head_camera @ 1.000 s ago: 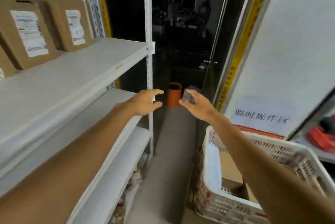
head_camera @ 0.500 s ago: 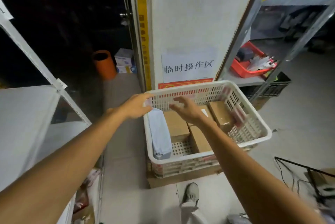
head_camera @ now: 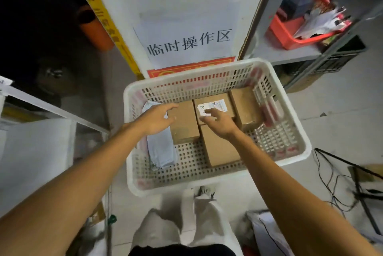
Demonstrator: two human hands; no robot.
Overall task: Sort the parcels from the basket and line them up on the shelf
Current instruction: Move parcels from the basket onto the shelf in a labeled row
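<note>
A white slotted basket (head_camera: 298,137) stands on the floor before me. Inside lie several brown cardboard parcels: one at the left (head_camera: 184,129), a labelled one at the back middle (head_camera: 217,103), one at the right (head_camera: 246,106) and one at the front (head_camera: 219,150). A grey soft mailer (head_camera: 160,152) lies along the basket's left wall. My left hand (head_camera: 155,118) hovers open over the mailer and the left parcel. With loosely spread fingers, my right hand (head_camera: 219,121) reaches onto the labelled parcel. Neither hand holds anything.
The white shelf (head_camera: 35,147) is at my left, its metal post beside the basket. A white panel with a paper sign (head_camera: 186,42) stands behind the basket. A red tray (head_camera: 290,33) sits on a rack at the right. Cables (head_camera: 331,183) trail on the floor. An orange bin (head_camera: 95,29) stands back left.
My view swung from the shelf down to the basket. Both hands moved from in front of the shelf, over the basket's rim, down to the parcels inside.
</note>
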